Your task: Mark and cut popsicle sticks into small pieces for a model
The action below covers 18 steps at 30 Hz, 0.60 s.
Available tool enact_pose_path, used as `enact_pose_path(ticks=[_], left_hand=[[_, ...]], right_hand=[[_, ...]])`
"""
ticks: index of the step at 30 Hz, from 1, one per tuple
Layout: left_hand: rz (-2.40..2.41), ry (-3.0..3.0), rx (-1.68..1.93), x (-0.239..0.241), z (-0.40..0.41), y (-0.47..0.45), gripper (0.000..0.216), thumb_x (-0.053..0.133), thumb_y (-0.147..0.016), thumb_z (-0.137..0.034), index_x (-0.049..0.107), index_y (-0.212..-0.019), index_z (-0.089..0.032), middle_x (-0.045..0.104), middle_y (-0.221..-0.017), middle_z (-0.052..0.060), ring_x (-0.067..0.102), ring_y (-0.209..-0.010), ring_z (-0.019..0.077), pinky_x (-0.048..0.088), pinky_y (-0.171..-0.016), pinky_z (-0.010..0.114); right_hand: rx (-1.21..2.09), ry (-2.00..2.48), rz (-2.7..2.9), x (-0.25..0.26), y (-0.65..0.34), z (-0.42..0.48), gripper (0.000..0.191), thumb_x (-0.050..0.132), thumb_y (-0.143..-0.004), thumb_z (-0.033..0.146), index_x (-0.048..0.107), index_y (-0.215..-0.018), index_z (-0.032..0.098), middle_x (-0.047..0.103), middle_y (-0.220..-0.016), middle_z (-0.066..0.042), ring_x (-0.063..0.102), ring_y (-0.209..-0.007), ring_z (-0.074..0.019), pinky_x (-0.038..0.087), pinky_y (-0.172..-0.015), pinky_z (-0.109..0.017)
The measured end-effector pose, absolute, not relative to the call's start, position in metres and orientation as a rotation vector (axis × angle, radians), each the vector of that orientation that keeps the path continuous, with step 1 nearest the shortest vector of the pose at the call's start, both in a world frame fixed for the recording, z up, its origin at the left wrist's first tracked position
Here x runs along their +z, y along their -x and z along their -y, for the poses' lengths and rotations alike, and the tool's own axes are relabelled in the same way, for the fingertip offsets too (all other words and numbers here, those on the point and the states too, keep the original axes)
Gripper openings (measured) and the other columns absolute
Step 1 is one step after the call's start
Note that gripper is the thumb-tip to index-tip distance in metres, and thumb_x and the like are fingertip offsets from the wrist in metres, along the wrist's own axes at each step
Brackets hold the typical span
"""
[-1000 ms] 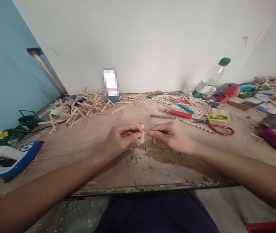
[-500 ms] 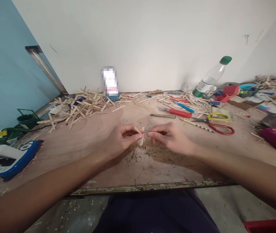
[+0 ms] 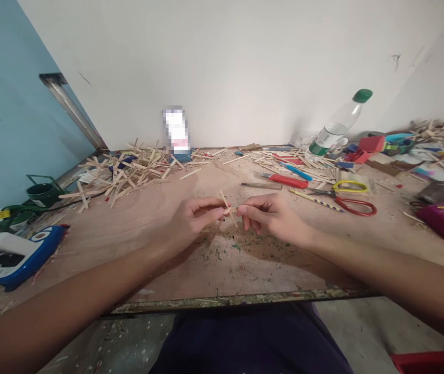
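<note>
A smooth pale wall (image 3: 225,62) closed off the far side of the wooden surface (image 3: 191,284), whose rough, flaking near edge ran just in front of the person's lap (image 3: 251,340). Open room lay left of the arms, up to a tangled heap of flat sticks (image 3: 136,170). Both forearms (image 3: 89,296) slanted inward from the lower corners; the left hand (image 3: 194,221) and right hand (image 3: 272,214) faced each other near the middle, fingertips narrowed to a pinch (only a slight gap parted them). Scissors (image 3: 336,196) with looped handles lay beyond the right hand. Between the hands, above the surface, both pinched some thin crossed wooden sticks (image 3: 230,209); green crumbs (image 3: 216,255) speckled the wood nearer the edge.
</note>
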<state>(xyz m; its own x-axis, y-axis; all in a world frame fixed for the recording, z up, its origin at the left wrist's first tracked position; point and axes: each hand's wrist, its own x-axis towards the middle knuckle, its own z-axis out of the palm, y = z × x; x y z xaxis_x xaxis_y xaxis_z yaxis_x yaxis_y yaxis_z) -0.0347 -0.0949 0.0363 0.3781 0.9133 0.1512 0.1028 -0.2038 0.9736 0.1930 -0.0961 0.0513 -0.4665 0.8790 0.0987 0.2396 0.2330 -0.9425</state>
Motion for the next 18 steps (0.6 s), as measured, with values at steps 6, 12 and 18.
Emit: enact_pose_path(ticks=[6, 12, 18], left_hand=[[-0.971, -1.518, 1.131, 0.0313, 0.0938, 0.0346, 0.024, 0.084, -0.082, -0.034, 0.079, -0.098, -0.018, 0.079, -0.093, 0.005, 0.074, -0.084, 0.0199, 0.058, -0.080, 0.029], [-1.026, -1.687, 1.132, 0.0325, 0.0962, 0.0344, 0.012, 0.081, -0.084, -0.030, 0.079, -0.086, -0.019, 0.077, -0.083, 0.002, 0.071, -0.078, 0.0163, 0.055, -0.074, 0.025], [-1.043, -1.885, 1.119, 0.0300, 0.1014, 0.0350, 0.007, 0.076, -0.090, -0.026, 0.081, -0.090, -0.023, 0.080, -0.092, 0.000, 0.074, -0.088, 0.0177, 0.055, -0.084, 0.027]], right_hand=[[1.269, 1.015, 1.856, 0.0484, -0.1953, 0.0915, 0.048, 0.066, -0.094, 0.058, 0.069, -0.071, 0.016, 0.067, -0.063, -0.002, 0.056, -0.048, -0.0115, 0.043, -0.049, -0.026], [1.109, 1.049, 1.860, 0.0514, -0.1973, 0.0913, 0.050, 0.068, -0.095, 0.049, 0.072, -0.134, 0.018, 0.076, -0.127, -0.010, 0.073, -0.102, -0.0234, 0.057, -0.091, -0.037], [1.288, 0.926, 2.013, 0.0523, -0.1953, 0.0931, 0.041, 0.067, -0.097, 0.050, 0.080, -0.123, 0.022, 0.079, -0.124, -0.006, 0.070, -0.118, -0.0291, 0.053, -0.103, -0.040]])
